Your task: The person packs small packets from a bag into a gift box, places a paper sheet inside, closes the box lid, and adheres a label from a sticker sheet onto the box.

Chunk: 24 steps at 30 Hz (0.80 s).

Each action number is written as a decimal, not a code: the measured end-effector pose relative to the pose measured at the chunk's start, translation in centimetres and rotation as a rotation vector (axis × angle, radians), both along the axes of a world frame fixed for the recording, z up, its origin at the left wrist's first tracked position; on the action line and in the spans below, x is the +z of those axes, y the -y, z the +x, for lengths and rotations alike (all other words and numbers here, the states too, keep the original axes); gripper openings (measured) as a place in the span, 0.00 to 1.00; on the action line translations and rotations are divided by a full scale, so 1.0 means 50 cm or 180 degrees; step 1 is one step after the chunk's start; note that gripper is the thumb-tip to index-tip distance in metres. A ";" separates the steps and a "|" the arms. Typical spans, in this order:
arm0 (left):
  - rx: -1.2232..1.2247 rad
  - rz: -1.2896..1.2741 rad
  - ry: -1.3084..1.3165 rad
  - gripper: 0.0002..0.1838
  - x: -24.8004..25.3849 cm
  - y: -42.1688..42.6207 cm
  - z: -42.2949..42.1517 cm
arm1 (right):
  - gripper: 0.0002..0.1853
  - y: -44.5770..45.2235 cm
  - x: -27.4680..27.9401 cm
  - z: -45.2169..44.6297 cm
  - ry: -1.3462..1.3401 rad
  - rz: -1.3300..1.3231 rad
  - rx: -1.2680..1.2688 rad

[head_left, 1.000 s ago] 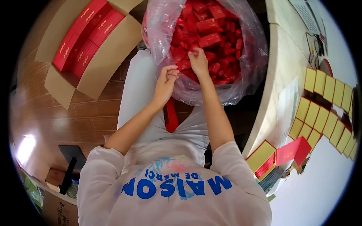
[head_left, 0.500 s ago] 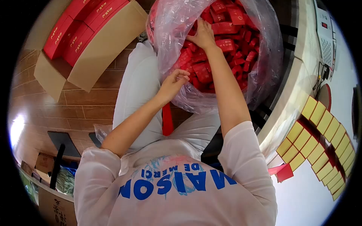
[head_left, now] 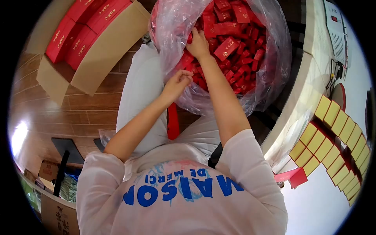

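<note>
A large clear plastic bag (head_left: 272,84) full of small red packets (head_left: 227,49) stands in front of my knees. My right hand (head_left: 198,45) reaches into its left side, palm down over the packets, with thumb and fingers apart. The fingertips lie against the packets and are partly hidden. At the near left rim of the bag is my left hand (head_left: 177,84), its fingers curled in together. Whatever lies between those fingers, if anything, is too small to make out. A red strip (head_left: 172,123) hangs below the bag between my legs.
An open cardboard carton (head_left: 111,43) holding several red boxes (head_left: 80,47) stands on the wooden floor at left. To the right is a white table (head_left: 309,199) bearing rows of yellow-sided boxes (head_left: 335,147), a red piece (head_left: 298,178) and a white device (head_left: 337,35).
My right hand has moved left across the packets, and some packets under it have shifted. My left hand has drawn slightly left and down, its fingers more curled.
</note>
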<state>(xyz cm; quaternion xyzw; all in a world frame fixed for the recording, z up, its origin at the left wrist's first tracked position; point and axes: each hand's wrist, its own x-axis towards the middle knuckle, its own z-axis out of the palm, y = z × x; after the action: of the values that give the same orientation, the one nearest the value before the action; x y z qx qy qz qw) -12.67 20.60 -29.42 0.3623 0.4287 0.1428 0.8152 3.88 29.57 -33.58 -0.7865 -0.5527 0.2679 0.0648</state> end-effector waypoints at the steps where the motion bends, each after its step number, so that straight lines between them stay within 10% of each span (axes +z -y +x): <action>1: 0.0046 0.0034 0.0004 0.14 -0.002 0.000 0.000 | 0.33 0.020 -0.012 0.001 0.0091 0.0196 0.0165; 5: 0.0373 -0.0173 0.0124 0.15 -0.007 0.005 0.002 | 0.28 0.102 0.028 -0.001 0.0134 0.0244 0.0835; 14: 0.0311 -0.1257 0.0033 0.27 0.041 -0.013 0.002 | 0.21 0.258 0.180 -0.007 -0.3076 0.1180 -0.3338; 16: 0.0232 -0.0967 -0.0090 0.30 0.037 0.000 0.009 | 0.20 0.275 0.190 -0.013 -0.3048 0.0956 -0.3290; 18: -0.0195 0.1034 0.0186 0.38 0.050 0.007 0.008 | 0.19 0.283 0.194 -0.029 -0.3042 0.0724 -0.3217; 24: -0.0554 0.0446 0.0297 0.41 0.062 0.003 0.002 | 0.25 0.270 0.198 -0.075 -0.2704 0.0407 -0.1838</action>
<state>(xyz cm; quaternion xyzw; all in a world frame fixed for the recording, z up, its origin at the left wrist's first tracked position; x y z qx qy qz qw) -12.56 20.44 -26.32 0.4472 0.3463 0.1178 0.8162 0.11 16.07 -23.70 -0.7233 -0.2534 0.5005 0.4027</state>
